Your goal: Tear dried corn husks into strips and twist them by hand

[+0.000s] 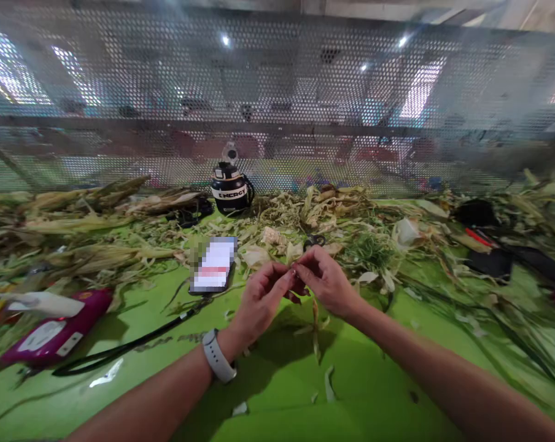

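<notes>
Two bare forearms (153, 393) stretch over smooth green tabletop (374, 393), papery yellowish leaf strips (323, 212) curling far; left hand (262, 301) and right hand (326, 279) meet, pinching something I can't make out.

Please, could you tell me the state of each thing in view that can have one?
Left hand: fingers bent, fingertips meeting the right hand's; any held piece is unclear.
Right hand: fingers bent, likewise.
Phone: lying on the green table, screen lit.
Black bottle: upright, lid apparently raised.
Magenta device: on or off, cannot tell.
Wristband: worn.
Plant strips: scattered loose.
Lights: lit.
</notes>
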`<state>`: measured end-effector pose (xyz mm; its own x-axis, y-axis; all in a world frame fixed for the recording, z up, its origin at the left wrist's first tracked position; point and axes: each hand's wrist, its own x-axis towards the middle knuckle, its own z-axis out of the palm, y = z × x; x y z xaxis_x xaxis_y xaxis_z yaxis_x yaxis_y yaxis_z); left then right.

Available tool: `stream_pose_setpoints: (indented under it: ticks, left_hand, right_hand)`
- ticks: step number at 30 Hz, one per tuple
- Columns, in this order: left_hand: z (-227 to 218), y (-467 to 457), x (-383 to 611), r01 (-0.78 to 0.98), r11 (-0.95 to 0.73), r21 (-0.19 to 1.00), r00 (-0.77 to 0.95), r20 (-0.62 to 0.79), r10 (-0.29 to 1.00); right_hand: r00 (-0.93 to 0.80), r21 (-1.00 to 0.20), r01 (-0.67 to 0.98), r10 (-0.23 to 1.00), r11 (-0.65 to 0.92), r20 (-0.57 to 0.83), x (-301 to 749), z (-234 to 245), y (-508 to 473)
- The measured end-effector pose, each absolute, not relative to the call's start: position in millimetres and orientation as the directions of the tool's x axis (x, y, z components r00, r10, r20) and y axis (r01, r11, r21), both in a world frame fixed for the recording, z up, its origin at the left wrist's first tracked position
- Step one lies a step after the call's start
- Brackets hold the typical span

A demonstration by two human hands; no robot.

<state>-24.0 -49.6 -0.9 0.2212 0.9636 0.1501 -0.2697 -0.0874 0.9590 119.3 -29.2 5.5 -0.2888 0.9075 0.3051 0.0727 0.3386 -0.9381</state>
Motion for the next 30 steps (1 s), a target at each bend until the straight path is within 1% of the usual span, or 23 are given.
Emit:
stream_pose_setpoints:
  ticks: [5,8,10,13,14,16,18,20,22,26,30]
  left_hand:
    - [-1.8,-47.4,-22.1,-0.263,-0.091,0.961,0.220,0.151,0.964]
    - [-1.2,-46.1,-22.0,-0.266,-0.091,0.960,0.224,0.153,0.962]
    - [-1.3,-45.3,-22.4,-0.264,-0.088,0.961,0.255,0.157,0.954]
    - [-2.4,-43.8,-23.4,-0.263,-0.076,0.962,0.286,0.153,0.946]
    - [-2.9,-43.3,-23.8,-0.263,-0.068,0.962,0.298,0.148,0.943]
    - [-3.4,-42.6,-24.8,-0.260,-0.044,0.965,0.341,0.134,0.930]
    - [-3.4,-42.3,-25.7,-0.255,-0.014,0.967,0.399,0.118,0.909]
    - [-2.5,-42.4,-26.2,-0.251,0.018,0.968,0.439,0.097,0.893]
    - [-1.0,-42.5,-26.5,-0.238,0.054,0.970,0.463,0.065,0.884]
    - [1.9,-42.0,-27.3,-0.196,0.123,0.973,0.486,-0.013,0.874]
    - [3.5,-41.7,-29.1,-0.166,0.136,0.977,0.511,-0.033,0.859]
  right_hand:
    - [-0.264,-0.971,-0.080,0.934,0.227,0.240,119.0,5.9,-26.8]
    - [-0.355,-0.976,-0.113,0.910,0.184,0.213,120.9,7.3,-26.9]
    - [-0.394,-0.976,-0.069,0.893,0.205,0.216,122.8,7.9,-26.5]
    - [-0.342,-0.951,0.106,0.909,0.289,0.238,127.2,10.1,-23.8]
    - [-0.335,-0.944,0.152,0.914,0.294,0.231,129.3,11.8,-22.5]
    - [-0.393,-0.951,0.191,0.907,0.245,0.155,134.1,16.4,-19.9]
    - [-0.505,-0.969,0.190,0.862,0.156,0.040,139.1,21.9,-17.9]
    - [-0.578,-0.974,0.200,0.815,0.102,-0.034,143.3,26.4,-16.9]
    - [-0.595,-0.974,0.195,0.804,0.114,-0.025,146.0,29.1,-16.4]
    - [-0.588,-0.946,0.217,0.806,0.239,0.069,148.4,32.0,-15.6]
    - [-0.641,-0.908,0.310,0.767,0.281,0.019,155.8,41.5,-14.8]
